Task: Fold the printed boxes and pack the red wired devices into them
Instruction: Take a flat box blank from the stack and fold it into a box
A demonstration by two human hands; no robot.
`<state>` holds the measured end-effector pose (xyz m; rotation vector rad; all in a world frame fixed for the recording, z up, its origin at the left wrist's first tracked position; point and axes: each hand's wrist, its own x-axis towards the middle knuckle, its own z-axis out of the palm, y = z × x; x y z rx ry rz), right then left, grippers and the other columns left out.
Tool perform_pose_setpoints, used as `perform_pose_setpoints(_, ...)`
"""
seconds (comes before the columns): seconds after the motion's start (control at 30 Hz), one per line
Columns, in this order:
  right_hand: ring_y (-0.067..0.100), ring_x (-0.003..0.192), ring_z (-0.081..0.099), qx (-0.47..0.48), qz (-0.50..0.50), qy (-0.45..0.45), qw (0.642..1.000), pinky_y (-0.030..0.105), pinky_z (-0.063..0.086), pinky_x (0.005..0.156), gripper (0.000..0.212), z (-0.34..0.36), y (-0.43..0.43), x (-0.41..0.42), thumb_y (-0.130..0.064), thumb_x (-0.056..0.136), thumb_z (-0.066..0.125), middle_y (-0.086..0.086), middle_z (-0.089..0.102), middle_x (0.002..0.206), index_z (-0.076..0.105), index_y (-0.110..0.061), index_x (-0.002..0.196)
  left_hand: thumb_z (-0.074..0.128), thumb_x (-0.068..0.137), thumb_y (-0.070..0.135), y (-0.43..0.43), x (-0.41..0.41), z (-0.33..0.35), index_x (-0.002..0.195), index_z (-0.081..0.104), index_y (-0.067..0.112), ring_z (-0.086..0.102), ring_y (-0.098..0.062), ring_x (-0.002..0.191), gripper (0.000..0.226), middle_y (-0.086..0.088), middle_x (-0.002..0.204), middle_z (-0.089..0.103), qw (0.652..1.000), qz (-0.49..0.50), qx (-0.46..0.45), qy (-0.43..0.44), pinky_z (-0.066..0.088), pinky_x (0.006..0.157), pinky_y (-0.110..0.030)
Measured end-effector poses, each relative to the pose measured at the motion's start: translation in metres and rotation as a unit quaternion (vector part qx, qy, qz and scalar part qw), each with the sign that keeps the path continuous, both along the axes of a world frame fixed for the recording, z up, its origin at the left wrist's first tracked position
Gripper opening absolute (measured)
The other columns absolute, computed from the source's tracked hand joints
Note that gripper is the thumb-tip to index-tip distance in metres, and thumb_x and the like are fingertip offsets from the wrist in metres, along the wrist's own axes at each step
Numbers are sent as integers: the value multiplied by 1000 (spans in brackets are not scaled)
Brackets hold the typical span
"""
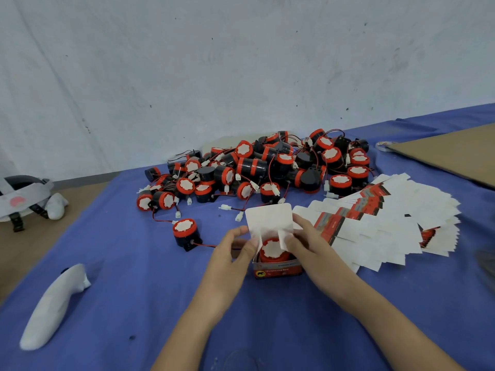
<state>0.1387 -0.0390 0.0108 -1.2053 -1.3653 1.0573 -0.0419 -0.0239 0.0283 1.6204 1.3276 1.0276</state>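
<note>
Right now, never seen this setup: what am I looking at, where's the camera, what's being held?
No robot here: these are a person's bare hands, filmed by one wide-angle camera worn on their head, looking forward and down. The left hand and right hand each pinch a top flap of a printed box standing on the blue cloth; one red device sits inside, lid open. Behind it is a pile of wired devices; a lone device lies left of the box, a fan of flat boxes to its right. A white wrapped object lies at left, a cardboard sheet far right.
</note>
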Motion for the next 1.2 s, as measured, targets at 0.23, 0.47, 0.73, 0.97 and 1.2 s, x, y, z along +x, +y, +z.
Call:
perform_pose_setpoints(0.23,-7,98,63,21,-29,-75,997,11,51,72,25,-3,2,0,-22,104,50,-25,67,104,51,-47,110,60,98,11,7,6,-1,104,60,33,65,2,88,22,9,108,67,998,-38,-21,-35,50,67,-13)
perform_pose_setpoints(0.47,-6,98,60,26,-48,-102,993,8,46,74,34,-7,1,3,-12,106,39,-24,66,103,63,-36,104,48,90,-9,8,9,-5,85,67,30,68,-8,82,44,2,100,69,1000,-22,13,1,52,61,-16)
perform_pose_setpoints(0.73,-3,144,22,50,-5,-204,978,27,34,115,41,-8,1,18,-12,106,34,-27,27,153,59,-43,116,35,104,8,7,2,-4,89,72,35,59,-4,111,49,23,120,63,997,-38,7,66,53,95,-39)
perform_pose_setpoints(0.97,-27,113,40,83,42,-277,956,12,41,97,51,-6,-6,22,-71,86,43,-53,30,130,50,-50,132,55,85,70,4,-11,-10,136,48,42,52,0,122,58,57,123,38,974,-130,46,177,47,103,-29)
perform_pose_setpoints(1.2,-25,115,38,130,45,-310,941,3,34,89,30,-6,-1,23,-51,97,54,-44,38,129,48,-72,117,42,79,76,5,-10,-11,115,53,50,39,8,130,46,42,131,42,961,-117,124,217,45,106,-36)
